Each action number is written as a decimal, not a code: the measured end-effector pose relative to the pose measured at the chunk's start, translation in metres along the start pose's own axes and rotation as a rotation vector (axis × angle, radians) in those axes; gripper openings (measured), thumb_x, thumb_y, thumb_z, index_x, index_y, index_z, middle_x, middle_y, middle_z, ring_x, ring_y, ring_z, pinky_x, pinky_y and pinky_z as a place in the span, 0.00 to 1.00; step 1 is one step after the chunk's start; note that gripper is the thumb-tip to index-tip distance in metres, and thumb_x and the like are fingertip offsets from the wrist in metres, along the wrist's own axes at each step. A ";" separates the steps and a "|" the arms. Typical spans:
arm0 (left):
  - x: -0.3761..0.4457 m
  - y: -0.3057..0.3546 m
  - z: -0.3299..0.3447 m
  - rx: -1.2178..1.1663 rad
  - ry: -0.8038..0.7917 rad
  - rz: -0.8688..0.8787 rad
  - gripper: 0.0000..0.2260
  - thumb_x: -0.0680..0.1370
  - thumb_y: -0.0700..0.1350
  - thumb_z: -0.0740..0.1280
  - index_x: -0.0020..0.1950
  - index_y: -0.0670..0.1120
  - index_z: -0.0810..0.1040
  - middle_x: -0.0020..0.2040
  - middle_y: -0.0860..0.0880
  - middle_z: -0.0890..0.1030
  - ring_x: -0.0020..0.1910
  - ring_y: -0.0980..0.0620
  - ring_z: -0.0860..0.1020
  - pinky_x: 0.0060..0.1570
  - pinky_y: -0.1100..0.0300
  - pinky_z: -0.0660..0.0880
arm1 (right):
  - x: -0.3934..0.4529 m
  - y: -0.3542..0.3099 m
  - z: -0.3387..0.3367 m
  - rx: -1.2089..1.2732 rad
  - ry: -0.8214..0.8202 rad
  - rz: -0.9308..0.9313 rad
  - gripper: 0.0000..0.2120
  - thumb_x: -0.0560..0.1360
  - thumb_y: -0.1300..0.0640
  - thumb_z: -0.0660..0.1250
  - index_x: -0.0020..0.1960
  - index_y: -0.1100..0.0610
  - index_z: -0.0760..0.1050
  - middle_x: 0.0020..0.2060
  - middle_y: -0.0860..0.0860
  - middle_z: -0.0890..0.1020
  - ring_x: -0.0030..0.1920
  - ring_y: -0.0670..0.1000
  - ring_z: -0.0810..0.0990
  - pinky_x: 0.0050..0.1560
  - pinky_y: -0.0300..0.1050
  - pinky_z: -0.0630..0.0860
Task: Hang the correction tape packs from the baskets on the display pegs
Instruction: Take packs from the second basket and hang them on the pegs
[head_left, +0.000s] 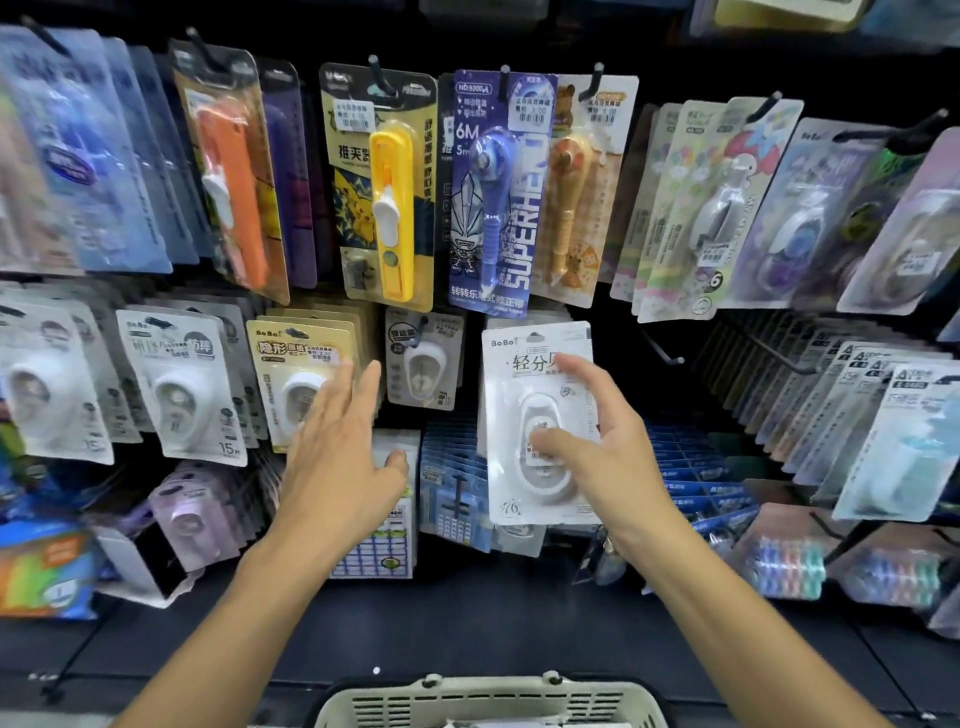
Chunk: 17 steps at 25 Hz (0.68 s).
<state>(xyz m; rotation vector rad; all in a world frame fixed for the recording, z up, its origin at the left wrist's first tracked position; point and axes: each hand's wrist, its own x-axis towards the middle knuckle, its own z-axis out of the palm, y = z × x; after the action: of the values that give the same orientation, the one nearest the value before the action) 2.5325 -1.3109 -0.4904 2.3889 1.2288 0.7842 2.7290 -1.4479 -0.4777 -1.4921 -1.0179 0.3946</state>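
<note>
My right hand (597, 447) pinches a white blister-carded correction tape pack (537, 415), unhung; left hand (337, 447) spread, empty; beige slotted plastic basket (488, 701) holds more.

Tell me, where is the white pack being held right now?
The white pack is in the right hand, centre-right of the head view, just below the blue pen-shaped pack and above the basket.

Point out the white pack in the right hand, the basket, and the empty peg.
white pack (524, 364): head view, card top.
basket (488, 701): head view, rim.
empty peg (662, 351): head view, shaft.
</note>
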 end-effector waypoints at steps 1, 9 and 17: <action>0.000 0.000 0.000 -0.007 0.001 0.002 0.40 0.78 0.48 0.69 0.83 0.55 0.47 0.84 0.55 0.42 0.82 0.53 0.44 0.80 0.47 0.50 | 0.002 0.000 0.000 0.044 -0.013 0.025 0.32 0.72 0.63 0.74 0.64 0.31 0.74 0.65 0.31 0.74 0.66 0.30 0.69 0.61 0.33 0.70; 0.002 0.012 0.002 -0.041 -0.033 -0.019 0.39 0.78 0.47 0.69 0.83 0.54 0.50 0.84 0.55 0.41 0.82 0.53 0.44 0.80 0.48 0.51 | 0.002 -0.002 -0.007 0.014 -0.087 0.063 0.36 0.66 0.55 0.73 0.66 0.25 0.69 0.66 0.24 0.68 0.69 0.30 0.63 0.67 0.42 0.66; -0.001 0.016 0.003 -0.054 -0.054 -0.035 0.40 0.78 0.48 0.69 0.83 0.55 0.48 0.83 0.56 0.40 0.82 0.53 0.43 0.80 0.45 0.51 | -0.001 0.003 -0.021 0.060 -0.046 0.107 0.35 0.69 0.58 0.76 0.68 0.30 0.71 0.68 0.29 0.70 0.69 0.33 0.67 0.67 0.45 0.68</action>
<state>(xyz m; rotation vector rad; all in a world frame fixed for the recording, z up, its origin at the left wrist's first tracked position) 2.5445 -1.3210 -0.4847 2.3235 1.2091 0.7279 2.7450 -1.4615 -0.4767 -1.4930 -0.9572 0.5334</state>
